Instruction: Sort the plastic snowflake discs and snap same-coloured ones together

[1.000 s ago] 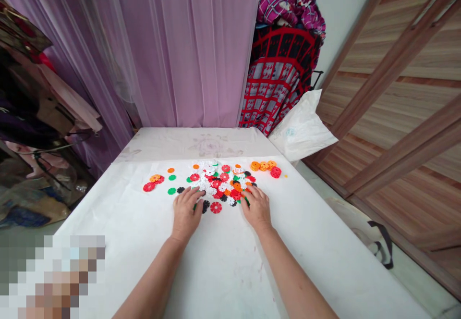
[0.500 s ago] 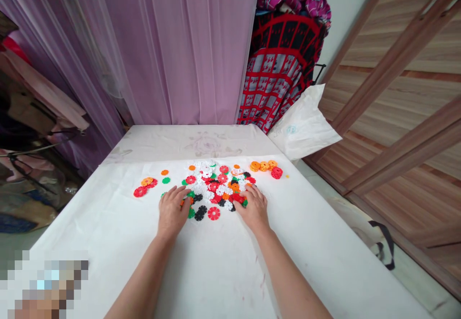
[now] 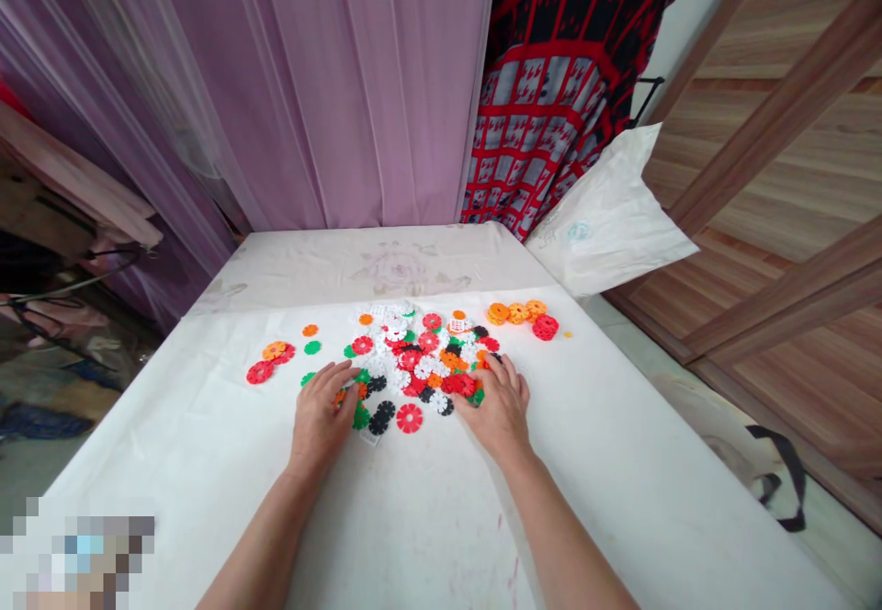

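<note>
A heap of flat plastic snowflake discs [image 3: 420, 357] in red, white, green, orange and black lies on a white-covered table [image 3: 427, 509]. My left hand [image 3: 321, 412] lies palm down at the heap's left edge, fingers stretched out over green and orange discs. My right hand [image 3: 500, 405] lies palm down at the heap's right edge, fingers spread and touching red discs. A single red disc [image 3: 409, 418] and black discs [image 3: 380, 417] sit between the two hands. Neither hand grips anything.
Joined orange and red discs [image 3: 522, 316] sit at the back right, loose red and orange discs [image 3: 267, 362] at the left. A white bag [image 3: 606, 224] leans off the table's right side. Purple curtains [image 3: 331, 86] hang behind, a red patterned cloth [image 3: 551, 105] beside them.
My left hand has slid left and toward me along the heap's edge. The right hand stays at the right edge. The camera has tipped down and closer.
</note>
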Tool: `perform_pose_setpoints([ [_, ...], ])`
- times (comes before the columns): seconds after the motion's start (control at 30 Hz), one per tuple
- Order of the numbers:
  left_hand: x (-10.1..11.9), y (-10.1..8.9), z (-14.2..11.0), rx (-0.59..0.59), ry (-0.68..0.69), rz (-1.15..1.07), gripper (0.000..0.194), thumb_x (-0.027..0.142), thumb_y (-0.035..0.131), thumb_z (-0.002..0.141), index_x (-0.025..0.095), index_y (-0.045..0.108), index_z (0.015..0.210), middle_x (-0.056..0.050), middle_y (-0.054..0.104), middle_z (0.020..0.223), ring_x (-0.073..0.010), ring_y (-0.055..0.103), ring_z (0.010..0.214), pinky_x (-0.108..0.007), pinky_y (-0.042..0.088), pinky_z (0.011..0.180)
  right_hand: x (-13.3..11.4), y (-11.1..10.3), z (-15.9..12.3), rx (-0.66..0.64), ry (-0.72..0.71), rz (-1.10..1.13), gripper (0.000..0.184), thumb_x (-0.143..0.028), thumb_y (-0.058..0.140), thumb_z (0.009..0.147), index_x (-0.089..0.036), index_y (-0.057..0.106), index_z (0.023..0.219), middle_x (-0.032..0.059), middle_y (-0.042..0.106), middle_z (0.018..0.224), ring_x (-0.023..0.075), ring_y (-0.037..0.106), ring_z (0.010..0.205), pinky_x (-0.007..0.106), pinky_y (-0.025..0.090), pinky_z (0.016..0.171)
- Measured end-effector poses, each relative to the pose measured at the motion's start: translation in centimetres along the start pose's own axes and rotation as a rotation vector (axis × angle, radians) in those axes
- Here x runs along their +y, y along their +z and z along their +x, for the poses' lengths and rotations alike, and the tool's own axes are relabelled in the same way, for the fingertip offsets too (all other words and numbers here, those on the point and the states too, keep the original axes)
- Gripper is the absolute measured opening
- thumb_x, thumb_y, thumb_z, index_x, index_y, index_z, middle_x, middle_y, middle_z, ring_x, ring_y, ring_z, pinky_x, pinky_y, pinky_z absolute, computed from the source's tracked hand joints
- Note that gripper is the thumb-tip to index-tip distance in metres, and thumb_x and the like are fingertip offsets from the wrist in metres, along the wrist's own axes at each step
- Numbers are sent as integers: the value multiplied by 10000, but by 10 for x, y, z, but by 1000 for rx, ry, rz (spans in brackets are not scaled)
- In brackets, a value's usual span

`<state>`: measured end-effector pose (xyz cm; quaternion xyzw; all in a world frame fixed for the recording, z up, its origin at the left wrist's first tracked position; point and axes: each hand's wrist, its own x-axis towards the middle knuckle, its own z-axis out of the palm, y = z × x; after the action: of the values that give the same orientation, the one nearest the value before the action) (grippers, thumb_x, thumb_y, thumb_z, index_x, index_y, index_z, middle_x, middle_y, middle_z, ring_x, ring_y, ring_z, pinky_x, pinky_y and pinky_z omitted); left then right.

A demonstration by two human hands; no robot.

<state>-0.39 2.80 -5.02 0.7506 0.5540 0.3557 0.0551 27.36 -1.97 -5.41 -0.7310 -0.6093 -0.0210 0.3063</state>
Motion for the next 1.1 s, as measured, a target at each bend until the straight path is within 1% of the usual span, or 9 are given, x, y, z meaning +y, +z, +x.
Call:
perform_pose_setpoints([
  [0.2,3,-1,1,-7,-29,-14,277,344,483,889,251,707,1025,-60,716,1169,-275,618,1156,-488,475,1016,5,2,0,153,-15,63,260,-324,663,742,-226,588,970,124,586,1325,360,394,1344,593,277,1073],
  [0.37,4,-1,1,-20,-29,-19,279,334,483,887,251,716,1015,-63,718,1163,-275,624,1142,-489,477,1010,9,2,2,299,-17,90,240,-323,612,790,-223,578,1006,127,618,1262,326,479,1256,498,356,1028],
  [0.47,2,0,0,-27,-25,-2,270,331,492,884,264,719,1014,-51,721,1157,-277,619,1155,-488,473,1011,9,0,0,269,-4,65,261,-323,580,811,-209,593,1046,116,677,1076,288,585,1033,426,407,919],
  [0.53,2,0,0,-32,-20,10,269,327,493,884,267,719,1016,-48,722,1155,-276,617,1160,-488,472,1010,6,-4,-1,214,-26,21,272,-309,567,821,-202,608,1067,102,690,987,273,594,941,399,401,866],
  [0.67,4,0,0,-49,-23,24,266,314,495,890,259,721,1019,-56,721,1159,-276,618,1155,-487,470,1008,2,-15,-1,167,-104,-83,284,-289,572,837,-193,633,1097,98,696,948,274,584,916,393,376,850],
  [0.8,8,-2,0,-59,-28,15,253,294,506,889,257,723,1013,-59,723,1149,-269,628,1131,-480,476,996,9,-23,6,194,-38,-114,302,-314,593,823,-180,650,1087,105,688,886,286,586,881,414,389,837],
  [0.87,10,-3,0,-61,-34,11,249,286,506,889,265,722,1012,-53,722,1151,-264,629,1128,-480,475,995,13,-24,8,231,23,-28,314,-343,610,797,-180,652,1062,100,687,876,278,600,856,416,420,828],
  [0.97,11,-3,-1,-67,-45,15,249,286,503,895,270,719,1018,-48,717,1165,-259,621,1144,-482,464,1005,7,-22,5,234,125,244,375,-424,638,764,-195,634,1061,78,698,908,232,624,791,386,487,782],
  [1.1,13,-4,0,-84,-48,18,240,268,516,882,266,718,1013,-44,716,1168,-258,617,1152,-479,460,1007,-22,-17,-8,70,182,574,411,-474,654,755,-212,616,1070,37,699,871,161,607,677,303,520,648],
])
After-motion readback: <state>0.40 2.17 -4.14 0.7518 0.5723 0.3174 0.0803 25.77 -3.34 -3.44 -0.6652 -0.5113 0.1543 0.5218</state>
